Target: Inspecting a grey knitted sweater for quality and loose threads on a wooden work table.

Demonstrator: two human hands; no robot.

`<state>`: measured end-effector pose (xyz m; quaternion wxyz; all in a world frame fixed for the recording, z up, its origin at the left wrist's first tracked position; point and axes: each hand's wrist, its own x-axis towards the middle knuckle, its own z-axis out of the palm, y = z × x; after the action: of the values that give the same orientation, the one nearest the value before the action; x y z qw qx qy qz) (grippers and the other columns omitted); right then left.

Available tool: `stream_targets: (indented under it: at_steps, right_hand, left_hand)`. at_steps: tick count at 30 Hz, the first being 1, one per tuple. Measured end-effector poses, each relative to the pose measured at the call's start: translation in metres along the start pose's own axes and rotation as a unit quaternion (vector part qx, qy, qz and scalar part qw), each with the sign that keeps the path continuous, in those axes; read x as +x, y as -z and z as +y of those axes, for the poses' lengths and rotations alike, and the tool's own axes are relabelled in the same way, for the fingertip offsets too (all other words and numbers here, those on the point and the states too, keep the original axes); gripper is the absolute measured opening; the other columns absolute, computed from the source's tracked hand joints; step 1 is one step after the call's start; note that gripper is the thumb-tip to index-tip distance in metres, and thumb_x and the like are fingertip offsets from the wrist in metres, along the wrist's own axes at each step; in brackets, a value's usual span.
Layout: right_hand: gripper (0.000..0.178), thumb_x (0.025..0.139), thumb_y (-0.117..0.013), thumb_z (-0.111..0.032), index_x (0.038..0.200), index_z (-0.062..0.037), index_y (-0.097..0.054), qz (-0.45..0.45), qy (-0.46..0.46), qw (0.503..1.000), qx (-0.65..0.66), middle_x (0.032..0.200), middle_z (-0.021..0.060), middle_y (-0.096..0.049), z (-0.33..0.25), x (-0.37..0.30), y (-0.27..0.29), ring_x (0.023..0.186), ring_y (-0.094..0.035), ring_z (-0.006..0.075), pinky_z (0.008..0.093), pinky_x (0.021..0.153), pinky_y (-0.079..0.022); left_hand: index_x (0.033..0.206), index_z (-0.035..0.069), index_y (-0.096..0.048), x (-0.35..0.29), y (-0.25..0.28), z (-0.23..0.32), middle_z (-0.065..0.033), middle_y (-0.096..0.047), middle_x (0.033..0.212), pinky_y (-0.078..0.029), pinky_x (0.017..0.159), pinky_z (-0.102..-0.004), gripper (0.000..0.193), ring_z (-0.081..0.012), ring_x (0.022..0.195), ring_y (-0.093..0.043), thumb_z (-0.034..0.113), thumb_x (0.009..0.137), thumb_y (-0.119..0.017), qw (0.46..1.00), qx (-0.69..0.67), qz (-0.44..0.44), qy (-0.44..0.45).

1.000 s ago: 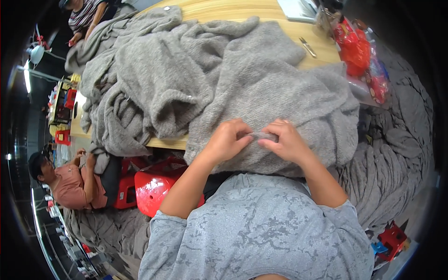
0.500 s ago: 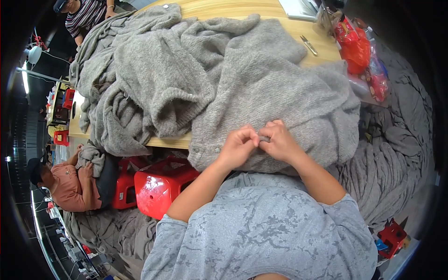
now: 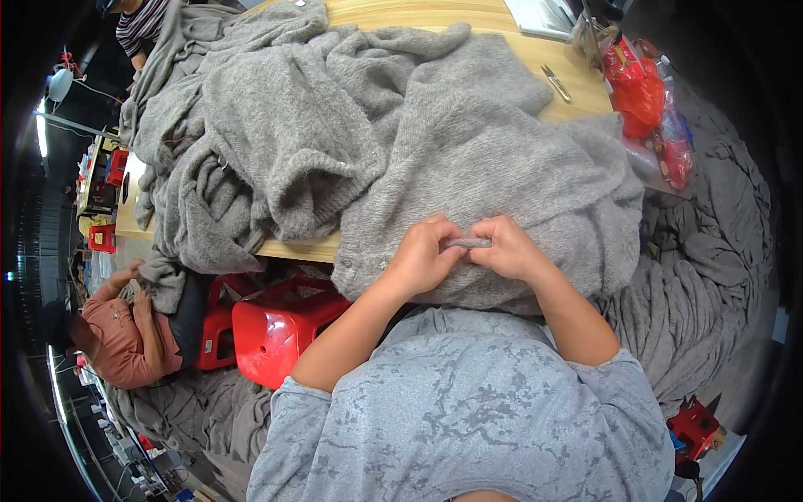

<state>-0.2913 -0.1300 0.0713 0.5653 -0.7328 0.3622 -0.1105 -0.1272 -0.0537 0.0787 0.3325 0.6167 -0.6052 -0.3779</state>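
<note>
A grey knitted garment (image 3: pixel 493 167) lies spread over the table's front edge and hangs down toward me. My left hand (image 3: pixel 427 253) is closed on a fold of its edge, thumb and fingers pressed together. Just to the right, my right hand (image 3: pixel 503 248) pinches the same fold, and a short rolled strip of knit shows between the two hands. Small shiny buttons (image 3: pixel 384 263) sit on the garment's edge to the left of my left hand. Whether anything small is hidden under the fingertips I cannot tell.
More grey knitwear (image 3: pixel 284 125) is heaped on the wooden table (image 3: pixel 410 12). Thread snips (image 3: pixel 555 84) lie near red plastic bags (image 3: pixel 640 92) at the right. Red stools (image 3: pixel 276 335) stand at left, beside a seated person (image 3: pixel 125 339) handling grey knit. Grey fabric (image 3: pixel 694 293) piles up at right.
My hands have moved slightly apart, so a strip of the knit edge now shows between them. The view has shifted a little. The seated person's arm at left has risen.
</note>
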Motion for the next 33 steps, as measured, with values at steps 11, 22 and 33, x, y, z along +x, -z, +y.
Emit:
stream_targets:
  at_steps: [11, 22, 33]
  right_hand:
    - [0.014, 0.070, -0.065, -0.010, 0.078, -0.0003, -0.061, 0.000, 0.177, 0.973, -0.145, 0.073, 0.0101, -0.058, 0.010, -0.013, 0.007, 0.070, -0.055, 0.0243, 0.0308, 0.062, -0.042]
    - [0.008, 0.076, -0.061, -0.013, 0.076, -0.0055, -0.063, 0.056, 0.154, 0.946, -0.278, 0.077, 0.0115, -0.060, -0.006, 0.005, -0.015, 0.073, -0.060, 0.0322, 0.0423, 0.063, -0.048]
    - [0.009, 0.073, -0.064, -0.008, 0.068, -0.0013, -0.062, -0.035, -0.095, 0.995, 0.022, 0.059, 0.0044, -0.059, -0.006, 0.017, -0.009, 0.050, -0.054, 0.0134, 0.0280, 0.045, -0.041]
  left_hand:
    - [0.084, 0.000, -0.058, -0.013, 0.000, -0.005, -0.0041, -0.054, 0.071, -0.039, 0.056, -0.0260, 0.011, -0.0129, 0.062, -0.048, 0.006, 0.078, -0.065, 0.996, -0.026, -0.087, -0.017]
    - [0.086, 0.004, -0.060, -0.027, -0.018, -0.021, -0.0108, -0.057, 0.078, -0.048, 0.059, -0.0342, 0.022, -0.0269, 0.067, -0.058, -0.005, 0.066, -0.060, 0.980, 0.109, 0.085, -0.145]
    - [0.086, 0.004, -0.058, -0.036, -0.024, -0.030, -0.0088, -0.056, 0.084, -0.048, 0.057, -0.0327, 0.023, -0.0252, 0.069, -0.059, -0.006, 0.065, -0.061, 0.975, 0.064, 0.137, -0.161]
